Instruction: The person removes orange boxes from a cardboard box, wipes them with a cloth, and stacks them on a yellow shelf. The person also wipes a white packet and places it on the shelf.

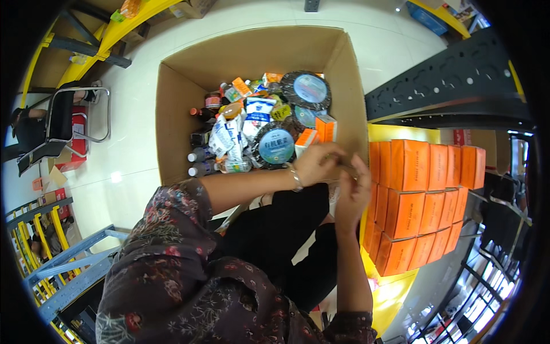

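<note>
Both hands are over the near right corner of a large open cardboard box point(258, 47). My left hand point(316, 162) has its fingers bent near the box's right wall. Beside it, my right hand point(354, 185) is raised with curled fingers. The fingertips almost meet around something small and blurred; whether either hand grips it cannot be told. Inside the box lie round dark packages with blue labels point(276, 145), a white and blue pouch point(259, 114), plastic bottles point(202, 167), a jar point(212, 100) and small orange and white cartons point(326, 127).
Orange boxes point(410, 165) are stacked on a yellow shelf point(391, 296) at the right, below a dark perforated metal beam point(434, 81). A person sits on a chair point(60, 116) at the left. Yellow shelving point(92, 47) stands at the upper left.
</note>
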`<action>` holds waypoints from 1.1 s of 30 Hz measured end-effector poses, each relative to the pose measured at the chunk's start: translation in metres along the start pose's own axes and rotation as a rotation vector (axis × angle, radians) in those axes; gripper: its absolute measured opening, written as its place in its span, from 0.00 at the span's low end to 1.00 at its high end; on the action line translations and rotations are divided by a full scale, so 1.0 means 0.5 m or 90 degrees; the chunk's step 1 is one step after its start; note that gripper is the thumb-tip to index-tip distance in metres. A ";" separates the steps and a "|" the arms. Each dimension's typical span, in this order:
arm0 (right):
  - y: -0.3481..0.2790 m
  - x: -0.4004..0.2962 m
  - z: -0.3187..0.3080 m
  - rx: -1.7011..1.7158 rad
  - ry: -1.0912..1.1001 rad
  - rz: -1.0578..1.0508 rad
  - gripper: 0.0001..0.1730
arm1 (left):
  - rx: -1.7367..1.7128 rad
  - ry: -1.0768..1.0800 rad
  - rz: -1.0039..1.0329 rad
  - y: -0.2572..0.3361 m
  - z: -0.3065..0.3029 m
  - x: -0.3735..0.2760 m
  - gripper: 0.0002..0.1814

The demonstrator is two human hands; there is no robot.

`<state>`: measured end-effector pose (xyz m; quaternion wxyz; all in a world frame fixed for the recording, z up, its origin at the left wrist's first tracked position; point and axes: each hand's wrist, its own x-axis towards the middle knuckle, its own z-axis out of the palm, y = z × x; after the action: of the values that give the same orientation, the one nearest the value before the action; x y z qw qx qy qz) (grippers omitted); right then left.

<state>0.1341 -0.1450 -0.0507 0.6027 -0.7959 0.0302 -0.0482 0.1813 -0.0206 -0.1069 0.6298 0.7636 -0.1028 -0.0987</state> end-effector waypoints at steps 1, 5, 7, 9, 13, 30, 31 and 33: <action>0.022 0.003 0.038 -0.028 -0.038 0.005 0.21 | 0.016 0.054 -0.117 -0.050 -0.034 -0.027 0.13; 0.253 0.041 0.136 0.163 -0.077 0.346 0.18 | 0.188 0.092 -0.297 -0.325 -0.126 -0.108 0.16; 0.307 0.091 0.131 0.182 -0.085 0.492 0.18 | 0.098 -0.001 -0.618 -0.290 -0.144 -0.076 0.16; 0.353 0.124 0.139 0.147 -0.129 0.563 0.17 | 0.088 -0.007 -0.571 -0.329 -0.127 -0.062 0.21; 0.486 0.147 0.181 -0.186 -0.272 0.384 0.22 | 0.218 -0.080 -0.506 -0.463 -0.031 0.005 0.40; 0.460 0.167 0.236 -0.390 -0.330 0.597 0.45 | -0.215 0.111 -0.657 -0.574 0.045 0.049 0.25; 0.467 0.162 0.231 -0.376 -0.307 0.610 0.45 | -0.346 0.102 -0.683 -0.551 0.042 0.045 0.24; 0.473 0.152 0.231 -0.373 -0.252 0.580 0.45 | -0.608 0.090 -0.721 -0.498 0.022 0.019 0.23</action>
<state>0.2249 -0.1068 -0.3061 0.3114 -0.8302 0.2685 0.3764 0.1954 0.0127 -0.3537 0.7508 0.3473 0.4014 -0.3931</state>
